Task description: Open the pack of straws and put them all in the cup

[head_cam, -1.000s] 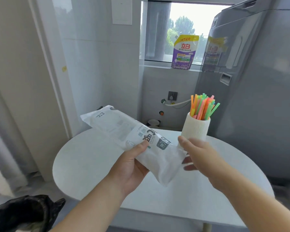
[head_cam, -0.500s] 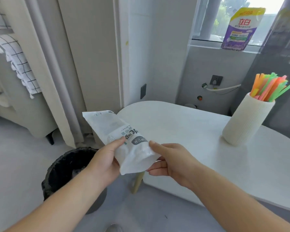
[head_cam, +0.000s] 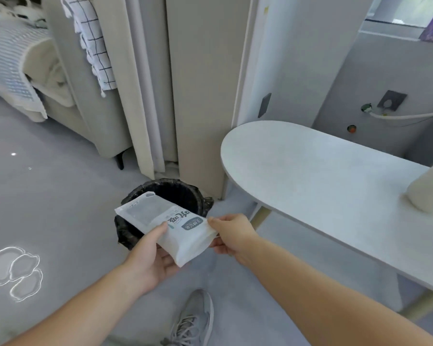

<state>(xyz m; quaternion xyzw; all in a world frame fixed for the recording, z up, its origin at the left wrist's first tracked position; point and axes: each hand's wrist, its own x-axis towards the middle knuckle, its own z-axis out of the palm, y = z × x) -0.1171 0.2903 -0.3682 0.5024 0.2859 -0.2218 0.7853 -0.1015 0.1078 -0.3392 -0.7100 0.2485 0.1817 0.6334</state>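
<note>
A flat white straw pack (head_cam: pixel 160 221) with dark print hangs in the air over the floor. My left hand (head_cam: pixel 153 255) grips its near end from below, thumb on top. My right hand (head_cam: pixel 231 233) pinches its right edge. The pack's far end reaches over a black-lined waste bin (head_cam: pixel 185 196) on the floor. Only the lower side of the white ribbed cup (head_cam: pixel 430 188) shows, at the right edge on the table; the straws are out of frame.
The white oval table (head_cam: pixel 323 176) fills the right side, its rounded end near the bin. A beige wall panel and curtain (head_cam: pixel 160 83) stand behind the bin, a sofa (head_cam: pixel 68 96) at left. My grey shoe (head_cam: pixel 193 320) is on the grey floor below.
The view has swung left and down, away from the table. Both hands carried the pack from above the table to over the waste bin. The straws have left the frame.
</note>
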